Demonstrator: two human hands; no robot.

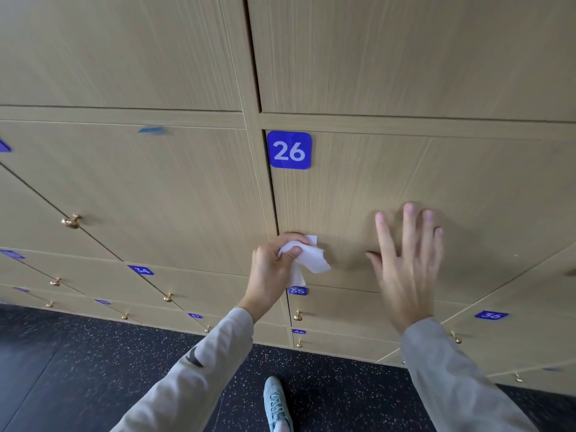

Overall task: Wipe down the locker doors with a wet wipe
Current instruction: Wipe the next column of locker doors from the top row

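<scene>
A wall of light wood locker doors fills the view. The door with the blue plate 26 [289, 150] is right in front of me; its panel [436, 182] is closed. My left hand [274, 269] grips a crumpled white wet wipe [308, 260] at the lower left corner of that door, by the seam. My right hand [408, 260] is spread with straight fingers over the lower middle of the same door; whether it touches the wood is unclear. The door's knob is hidden.
Lower doors carry blue plates 34 [141, 270], 35 [297, 290] and 36 [491, 315] and small brass knobs [71, 221]. A scrap of blue tape [151, 130] sticks on the door to the left. Dark speckled floor [93, 353] below, with my light blue shoe [276, 403].
</scene>
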